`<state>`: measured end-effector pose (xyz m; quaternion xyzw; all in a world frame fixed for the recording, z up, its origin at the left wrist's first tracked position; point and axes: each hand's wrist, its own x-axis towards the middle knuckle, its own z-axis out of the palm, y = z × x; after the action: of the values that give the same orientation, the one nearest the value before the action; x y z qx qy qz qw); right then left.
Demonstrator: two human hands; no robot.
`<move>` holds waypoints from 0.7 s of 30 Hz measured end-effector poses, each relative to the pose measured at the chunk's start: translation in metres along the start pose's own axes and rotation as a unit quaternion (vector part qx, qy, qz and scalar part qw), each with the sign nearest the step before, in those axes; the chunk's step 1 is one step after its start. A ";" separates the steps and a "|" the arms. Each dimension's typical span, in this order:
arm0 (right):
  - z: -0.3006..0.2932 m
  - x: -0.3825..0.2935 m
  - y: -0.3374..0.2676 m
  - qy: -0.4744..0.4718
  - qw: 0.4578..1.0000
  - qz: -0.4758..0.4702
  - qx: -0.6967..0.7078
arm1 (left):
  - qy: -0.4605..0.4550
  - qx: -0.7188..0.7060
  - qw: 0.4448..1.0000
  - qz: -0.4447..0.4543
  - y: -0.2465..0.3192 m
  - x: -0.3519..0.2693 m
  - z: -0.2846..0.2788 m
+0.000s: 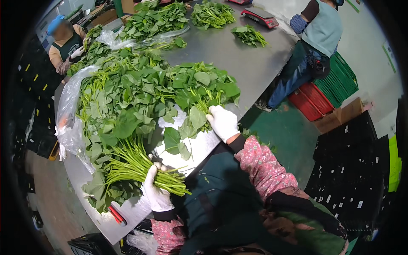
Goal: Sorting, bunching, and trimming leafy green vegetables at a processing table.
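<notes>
My left hand (156, 191), in a white glove, is closed around a thick bunch of green leafy stems (137, 164). The cut ends point right toward my apron, and the broad leaves hang to the left over the metal table. My right hand (224, 123), also gloved, has its fingers curled on the stems of leafy greens (204, 105) at the right side of the pile, near the table edge; its fingertips are partly hidden. A large heap of the same greens (134, 83) spreads beyond both hands.
A red-and-black cutter (117, 216) lies on the metal table (140, 207) near its corner. Clear plastic wrap (71, 111) lines the heap's left side. Farther off are a scale (259, 16), a small bunch (249, 35) and two co-workers. Stacked black crates (347, 178) stand at right.
</notes>
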<state>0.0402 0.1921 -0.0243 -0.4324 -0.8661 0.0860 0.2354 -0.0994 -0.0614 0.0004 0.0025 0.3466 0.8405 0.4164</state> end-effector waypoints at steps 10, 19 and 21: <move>-0.079 0.000 -0.057 -0.102 0.867 0.151 0.463 | 0.062 0.057 0.993 0.083 -0.005 -0.007 0.015; -0.049 -0.046 -0.077 0.033 0.965 -0.018 0.261 | 0.066 0.047 0.988 0.131 0.004 -0.009 0.029; -0.051 -0.053 -0.085 0.015 0.966 -0.035 0.258 | 0.054 0.064 0.986 0.141 0.003 -0.005 0.026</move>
<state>0.0319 0.0960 0.0324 -0.3282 -0.8254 0.2914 0.3551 -0.0902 -0.0511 0.0235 0.0329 0.4177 0.8660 0.2731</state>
